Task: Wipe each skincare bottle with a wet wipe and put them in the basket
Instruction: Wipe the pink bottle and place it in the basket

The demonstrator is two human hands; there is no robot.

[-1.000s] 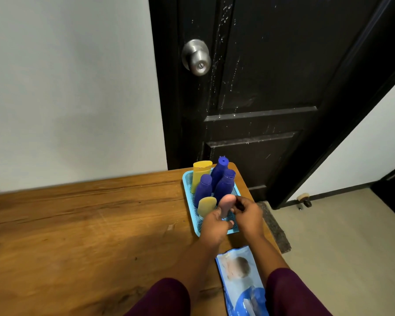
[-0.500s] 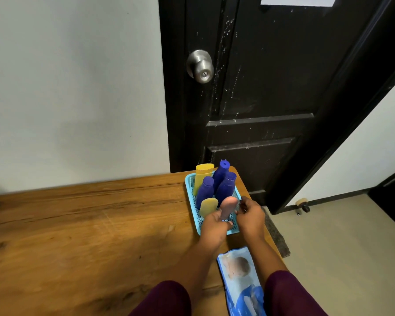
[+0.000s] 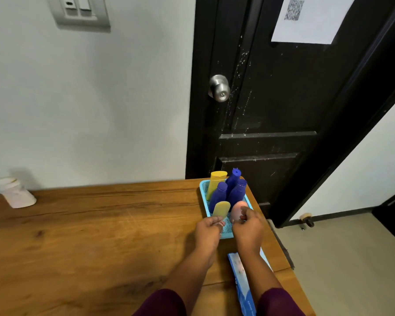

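Observation:
A light blue basket point(image 3: 226, 234) sits at the table's far right corner. In it stand a tall yellow bottle point(image 3: 215, 184), three dark blue bottles point(image 3: 235, 179) point(image 3: 219, 195) point(image 3: 238, 193), a small pale yellow bottle point(image 3: 221, 209) and a pink bottle point(image 3: 237, 209). My right hand point(image 3: 248, 227) has its fingertips closed on the pink bottle at the basket's near right. My left hand point(image 3: 208, 231) rests with curled fingers at the basket's near rim, just below the small yellow bottle; what it holds is hidden. A blue wet wipe pack point(image 3: 241, 278) lies between my forearms.
The wooden table point(image 3: 96, 236) ends just right of the basket, with floor beyond. A black door point(image 3: 271, 106) with a metal knob point(image 3: 219, 88) stands behind the basket. A white tipped container point(image 3: 16, 193) lies at the far left by the wall.
My left hand has come off the pink bottle and shifted left to the basket's near rim. My right hand stays on the pink bottle. The head camera has tilted upward.

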